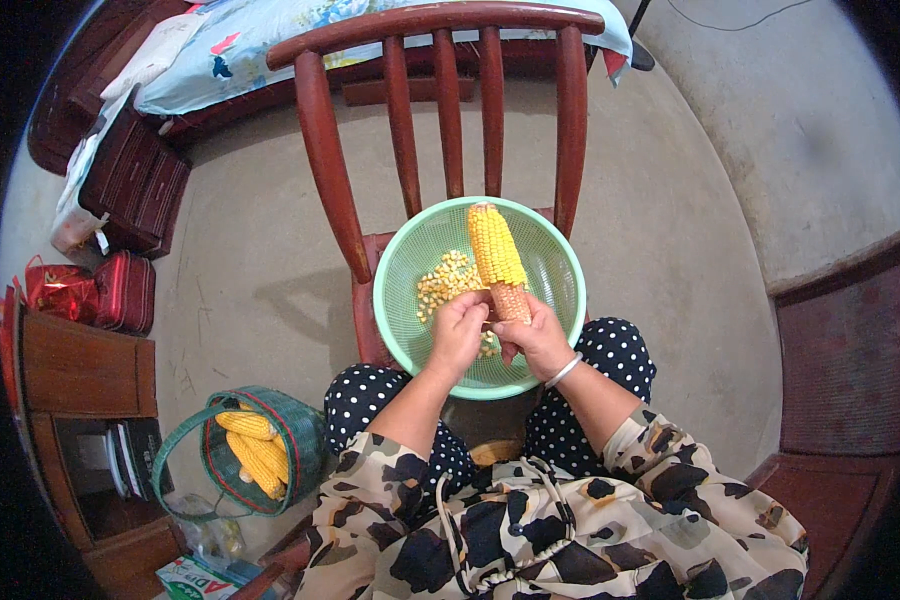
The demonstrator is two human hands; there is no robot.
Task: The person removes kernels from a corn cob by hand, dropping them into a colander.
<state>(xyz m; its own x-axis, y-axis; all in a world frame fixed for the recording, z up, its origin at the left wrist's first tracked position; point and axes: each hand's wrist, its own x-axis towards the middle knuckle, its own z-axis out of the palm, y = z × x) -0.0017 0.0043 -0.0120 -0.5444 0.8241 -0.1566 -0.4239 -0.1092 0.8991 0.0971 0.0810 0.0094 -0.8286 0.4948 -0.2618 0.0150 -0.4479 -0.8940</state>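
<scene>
A partly shelled corn cob (496, 244) leans over a light-green plastic mesh basket (388, 330). Yellow kernels cover its upper part, while its lower part is bare and reddish-brown. My right hand (536, 341) grips the bare lower end, with a pale bangle at the wrist. My left hand (457, 330) is curled right beside the cob's lower left side; whether its fingers hold anything is hidden. Loose corn kernels (446, 281) lie in the basket, mostly left of the cob, with some under my hands.
The basket rests on a red wooden chair (450, 112). At left on the floor, a green woven handled basket (307, 442) holds several corn ears (259, 457). A wooden cabinet (90, 367) and red bags (124, 292) stand farther left. A bed (270, 67) lies beyond the chair.
</scene>
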